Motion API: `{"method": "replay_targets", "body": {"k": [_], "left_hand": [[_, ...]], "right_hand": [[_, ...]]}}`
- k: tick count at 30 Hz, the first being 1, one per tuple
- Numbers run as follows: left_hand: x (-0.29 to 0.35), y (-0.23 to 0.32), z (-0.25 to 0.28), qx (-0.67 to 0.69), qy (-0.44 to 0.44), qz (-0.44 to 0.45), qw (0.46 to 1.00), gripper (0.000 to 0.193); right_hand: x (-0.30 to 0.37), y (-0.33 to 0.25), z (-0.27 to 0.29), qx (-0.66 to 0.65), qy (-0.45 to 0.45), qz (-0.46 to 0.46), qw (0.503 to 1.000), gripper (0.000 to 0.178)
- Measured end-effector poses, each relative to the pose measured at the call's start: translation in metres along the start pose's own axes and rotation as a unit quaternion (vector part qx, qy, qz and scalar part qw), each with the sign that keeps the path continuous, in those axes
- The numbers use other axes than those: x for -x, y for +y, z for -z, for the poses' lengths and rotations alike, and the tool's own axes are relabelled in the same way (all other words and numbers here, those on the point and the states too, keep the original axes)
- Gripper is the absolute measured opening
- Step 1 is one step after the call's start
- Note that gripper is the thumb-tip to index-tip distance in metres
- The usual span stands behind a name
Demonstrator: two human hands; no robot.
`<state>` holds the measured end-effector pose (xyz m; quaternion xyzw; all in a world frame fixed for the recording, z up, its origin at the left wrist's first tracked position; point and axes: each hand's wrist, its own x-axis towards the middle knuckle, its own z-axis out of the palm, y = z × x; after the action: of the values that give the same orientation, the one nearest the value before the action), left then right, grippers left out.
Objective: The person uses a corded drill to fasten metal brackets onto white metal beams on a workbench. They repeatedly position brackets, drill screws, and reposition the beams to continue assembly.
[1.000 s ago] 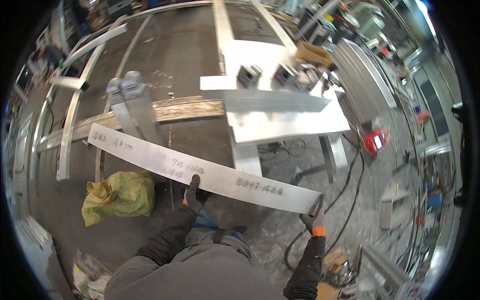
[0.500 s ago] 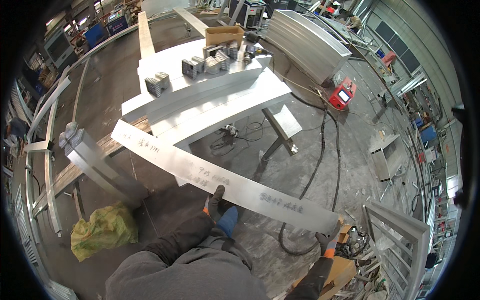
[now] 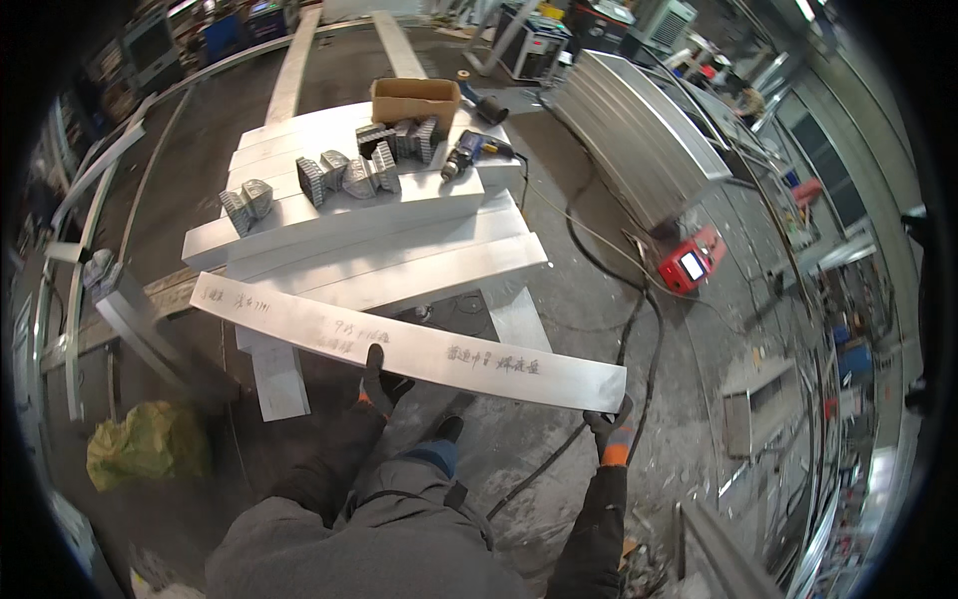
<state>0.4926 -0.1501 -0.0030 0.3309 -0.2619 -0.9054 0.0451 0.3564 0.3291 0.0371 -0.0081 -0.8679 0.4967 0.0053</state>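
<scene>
A long silvery metal bar (image 3: pixel 419 349), slightly curved with handwritten marks on its face, is held across in front of me. My left hand (image 3: pixel 381 387), in a dark glove with an orange cuff, grips its lower edge near the middle, thumb over the face. At the bar's right end, my right hand (image 3: pixel 609 427) is closed around the corner, in a matching glove. Just beyond the bar lies a stack of similar metal bars (image 3: pixel 399 270). On that stack sit several ribbed metal blocks (image 3: pixel 321 178), a power drill (image 3: pixel 465 157) and an open cardboard box (image 3: pixel 414 100).
A red machine with a screen (image 3: pixel 689 265) stands on the floor at right, beside black cables (image 3: pixel 599 262). Behind it is a large silvery metal box section (image 3: pixel 639 130). A yellow-green sack (image 3: pixel 150 444) lies at left, near metal rails (image 3: pixel 145 334).
The view has shifted to the right. The bar's right end has been raised, so it slopes less, and it now sits nearer the stack. Both hands keep their hold.
</scene>
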Motion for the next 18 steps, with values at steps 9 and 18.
{"method": "replay_targets", "body": {"k": [9, 18], "left_hand": [[-0.147, -0.029, -0.039, 0.1, 0.086, -0.141, 0.981, 0.046], [-0.176, -0.181, -0.197, 0.008, 0.08, -0.119, 0.99, 0.049]], "right_hand": [[-0.247, -0.053, -0.102, -0.057, -0.123, 0.051, 0.989, 0.073], [-0.452, -0.048, -0.213, 0.033, -0.473, 0.031, 0.88, 0.077]]}}
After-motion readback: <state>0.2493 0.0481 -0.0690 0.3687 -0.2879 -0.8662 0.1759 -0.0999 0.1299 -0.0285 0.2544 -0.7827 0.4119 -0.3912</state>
